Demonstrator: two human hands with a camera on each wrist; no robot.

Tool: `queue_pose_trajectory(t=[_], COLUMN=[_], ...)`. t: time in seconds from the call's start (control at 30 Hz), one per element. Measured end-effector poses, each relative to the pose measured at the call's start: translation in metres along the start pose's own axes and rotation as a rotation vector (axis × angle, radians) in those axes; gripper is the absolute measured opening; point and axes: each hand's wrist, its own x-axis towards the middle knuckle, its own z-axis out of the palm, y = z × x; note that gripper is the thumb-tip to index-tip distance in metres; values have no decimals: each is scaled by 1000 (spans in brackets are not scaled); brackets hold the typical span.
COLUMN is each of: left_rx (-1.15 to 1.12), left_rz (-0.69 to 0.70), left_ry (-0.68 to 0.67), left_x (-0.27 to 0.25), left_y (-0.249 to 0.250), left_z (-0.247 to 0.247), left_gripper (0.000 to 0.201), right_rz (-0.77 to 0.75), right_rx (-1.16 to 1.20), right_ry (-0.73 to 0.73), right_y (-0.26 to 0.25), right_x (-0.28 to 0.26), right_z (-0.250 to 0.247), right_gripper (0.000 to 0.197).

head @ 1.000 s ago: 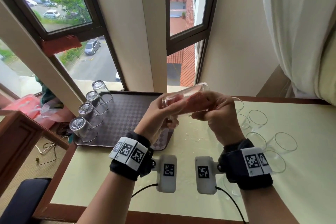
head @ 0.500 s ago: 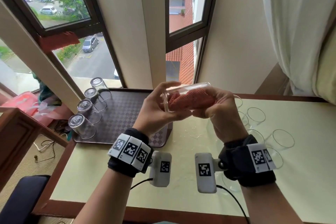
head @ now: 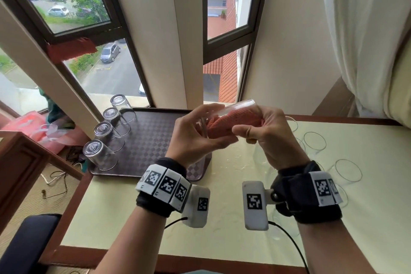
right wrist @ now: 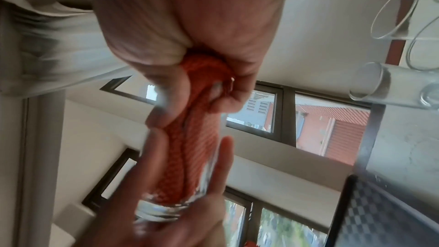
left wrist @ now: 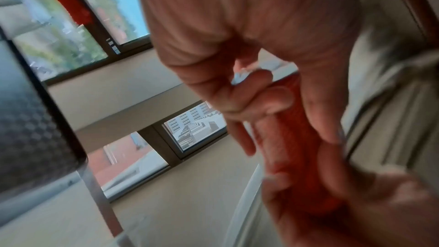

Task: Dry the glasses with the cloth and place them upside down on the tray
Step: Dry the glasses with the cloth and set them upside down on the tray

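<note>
I hold a clear glass (head: 231, 113) on its side in the air above the table, between both hands. My left hand (head: 200, 135) grips its base end. An orange-red cloth (head: 231, 125) is stuffed inside the glass, and my right hand (head: 264, 133) pinches the bunched end of the cloth (right wrist: 202, 74) at the glass mouth. The right wrist view shows the cloth filling the glass (right wrist: 190, 185) down to its thick bottom. In the left wrist view the cloth (left wrist: 292, 138) is blurred between the fingers. The dark checkered tray (head: 155, 138) lies to the left, with several glasses (head: 100, 155) upside down along its left edge.
Several upright clear glasses (head: 314, 142) stand on the pale table (head: 155, 218) to the right, behind my right wrist. Water drops (head: 242, 162) lie on the table beside the tray. A window is straight ahead, a white curtain (head: 367, 40) at the right, a dark chair (head: 29, 240) at the lower left.
Both hands have lifted the glass slightly and turned it; my left fingers have shifted their hold around the base while the cloth stays inside.
</note>
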Motion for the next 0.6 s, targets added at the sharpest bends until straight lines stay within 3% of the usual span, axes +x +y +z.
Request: queue_pose_trajectory(t=[0.2, 0.27, 0.47, 0.6], left_rx=[-274, -215, 87, -74], left_rz=[-276, -221, 48, -72], left_ry=[-90, -57, 0, -69], left_x=[4, 2, 2, 2], left_y=[6, 9, 4, 9], left_z=[-12, -13, -7, -4], left_gripper=[69, 62, 77, 75], right_rz=[-59, -40, 9, -27], right_rx=[59, 68, 50, 76], right_ry=[35, 28, -45, 35], right_y=[3, 5, 2, 0], right_x=[-3, -4, 5, 0], right_z=[9, 11, -2, -1], right_gripper=[47, 47, 46, 51])
